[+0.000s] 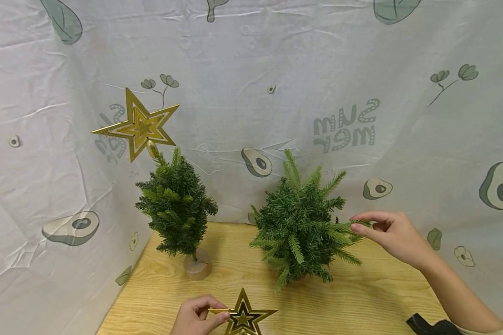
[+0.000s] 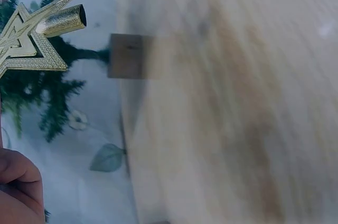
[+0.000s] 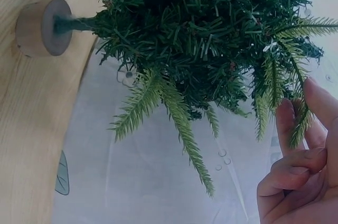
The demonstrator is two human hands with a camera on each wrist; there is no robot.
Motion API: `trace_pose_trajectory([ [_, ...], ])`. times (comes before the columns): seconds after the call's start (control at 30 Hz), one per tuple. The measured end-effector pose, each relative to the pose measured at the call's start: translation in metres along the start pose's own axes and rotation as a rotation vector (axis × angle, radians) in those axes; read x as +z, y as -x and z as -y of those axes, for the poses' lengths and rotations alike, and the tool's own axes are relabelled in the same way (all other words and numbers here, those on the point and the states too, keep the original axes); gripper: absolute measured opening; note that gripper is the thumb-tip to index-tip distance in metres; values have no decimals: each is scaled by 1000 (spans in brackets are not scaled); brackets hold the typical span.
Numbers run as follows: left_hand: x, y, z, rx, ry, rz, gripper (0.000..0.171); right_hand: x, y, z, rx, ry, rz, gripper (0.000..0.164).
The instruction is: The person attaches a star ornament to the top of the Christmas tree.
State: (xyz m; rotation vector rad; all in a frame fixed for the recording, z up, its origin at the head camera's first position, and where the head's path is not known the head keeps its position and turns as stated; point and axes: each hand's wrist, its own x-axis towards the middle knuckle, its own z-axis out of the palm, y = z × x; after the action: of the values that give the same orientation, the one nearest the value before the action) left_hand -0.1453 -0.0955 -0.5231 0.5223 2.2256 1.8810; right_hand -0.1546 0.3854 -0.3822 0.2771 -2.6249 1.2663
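Low at the front of the table, my left hand [image 1: 199, 316] pinches one point of a gold star tree topper [image 1: 243, 318] between thumb and fingers. In the left wrist view the star's short hollow socket [image 2: 63, 21] shows. Over on the right, my right hand [image 1: 396, 235] pinches a light-green branch tip of a small bushy artificial Christmas tree [image 1: 297, 228]. The right wrist view has that tip [image 3: 302, 121] between thumb and fingers. To the left stands a slimmer small tree [image 1: 176, 209], topped by another gold star [image 1: 142, 128] that leans left.
Each tree stands on a round wooden base; the left tree's base [image 1: 198, 267] shows in the head view. Behind the wooden table [image 1: 151, 293] hangs a pale cloth [image 1: 218, 93] printed with avocados and leaves. A black object [image 1: 431, 325] lies at the lower right.
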Motion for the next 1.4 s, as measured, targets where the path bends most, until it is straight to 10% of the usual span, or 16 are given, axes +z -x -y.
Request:
trace_pose_trajectory([
  [0.57, 11, -12, -51, 12, 74, -83, 6, 1, 1, 1, 13, -4, -2, 19],
  [1.0, 14, -32, -84, 281, 61, -72, 9, 1, 1, 0, 22, -14, -2, 20],
  [1.4, 17, -48, -120, 355, 58, -80, 12, 2, 1, 2, 20, -18, -1, 19],
])
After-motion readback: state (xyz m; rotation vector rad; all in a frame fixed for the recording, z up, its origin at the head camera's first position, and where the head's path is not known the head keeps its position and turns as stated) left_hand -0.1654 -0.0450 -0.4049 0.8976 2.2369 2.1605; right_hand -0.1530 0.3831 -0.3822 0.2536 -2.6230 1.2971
